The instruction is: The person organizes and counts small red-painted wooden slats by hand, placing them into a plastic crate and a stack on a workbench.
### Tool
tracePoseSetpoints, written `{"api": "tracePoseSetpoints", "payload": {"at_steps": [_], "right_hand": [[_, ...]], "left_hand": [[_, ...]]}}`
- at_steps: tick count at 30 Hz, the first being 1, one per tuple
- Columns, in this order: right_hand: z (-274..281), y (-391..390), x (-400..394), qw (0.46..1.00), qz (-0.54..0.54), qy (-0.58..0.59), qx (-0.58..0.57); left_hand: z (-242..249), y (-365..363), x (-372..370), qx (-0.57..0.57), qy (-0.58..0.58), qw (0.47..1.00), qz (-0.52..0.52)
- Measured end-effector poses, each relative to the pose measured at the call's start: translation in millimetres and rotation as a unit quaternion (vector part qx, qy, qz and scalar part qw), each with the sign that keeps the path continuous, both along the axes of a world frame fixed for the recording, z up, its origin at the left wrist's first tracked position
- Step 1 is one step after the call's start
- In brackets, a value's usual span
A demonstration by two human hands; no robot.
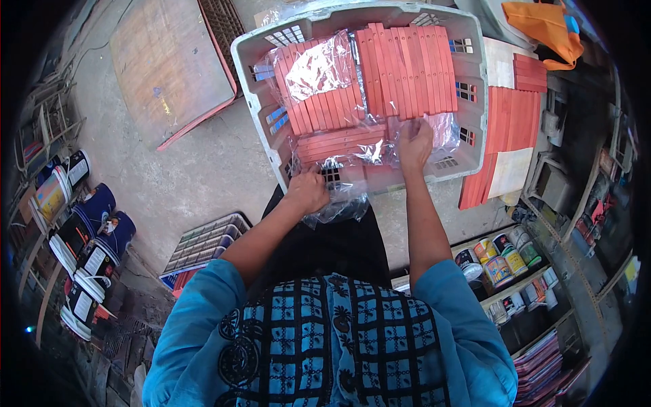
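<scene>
A grey plastic crate (256, 129) stands in front of me with rows of red-painted wooden strips (407, 68) inside. Shiny clear film covers the left row of strips (319, 81). Below it, a few strips lie crosswise (332, 146) under a clear plastic bag (349, 197) that hangs toward the crate's near side. My left hand (308, 192) is closed on the edge of this plastic at the near left corner. Fingers of my right hand (415, 146) pinch clear plastic just below the right row; what lies under those fingertips is hidden.
A wooden board (169, 64) lies on the floor at the left. More red strips (512, 122) sit right of the crate. Paint buckets (102, 210) line the far left, and a shelf of cans (498, 268) is at lower right. A smaller basket (207, 247) stands by my left arm.
</scene>
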State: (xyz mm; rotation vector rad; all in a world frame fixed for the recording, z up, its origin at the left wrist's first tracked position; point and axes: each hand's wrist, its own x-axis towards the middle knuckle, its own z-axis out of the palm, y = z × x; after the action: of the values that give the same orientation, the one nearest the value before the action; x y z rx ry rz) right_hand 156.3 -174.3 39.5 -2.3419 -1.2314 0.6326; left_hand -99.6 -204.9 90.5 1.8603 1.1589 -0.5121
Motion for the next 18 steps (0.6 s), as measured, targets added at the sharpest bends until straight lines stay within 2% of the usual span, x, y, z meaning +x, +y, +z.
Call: {"api": "tracePoseSetpoints", "payload": {"at_steps": [1, 4, 5, 10, 16, 17, 18], "right_hand": [[1, 7, 1, 0.999, 0.002, -0.001, 0.05], [-3, 40, 1, 0.996, 0.057, 0.005, 0.062], [-5, 54, 0, 0.995, 0.08, -0.014, 0.066], [-5, 125, -26, 0.976, 0.177, -0.095, 0.079], [-1, 176, -75, 0.972, 0.171, -0.155, -0.051], [-14, 178, -73, 0.965, 0.177, -0.193, -0.019], [-11, 181, -74, 0.972, 0.165, -0.163, -0.035]], "left_hand": [[-3, 2, 1, -0.018, 0.016, 1.0, 0.003], [-21, -1, 3, 0.012, -0.002, 1.0, 0.001], [-26, 3, 3, 0.0, 0.001, 1.0, -0.032], [-38, 7, 7, 0.028, 0.019, 0.999, -0.002], [-40, 6, 8, 0.013, 0.01, 1.0, 0.015], [-39, 6, 8, 0.018, 0.011, 1.0, 0.013], [-39, 5, 8, 0.009, 0.005, 1.0, 0.019]]}}
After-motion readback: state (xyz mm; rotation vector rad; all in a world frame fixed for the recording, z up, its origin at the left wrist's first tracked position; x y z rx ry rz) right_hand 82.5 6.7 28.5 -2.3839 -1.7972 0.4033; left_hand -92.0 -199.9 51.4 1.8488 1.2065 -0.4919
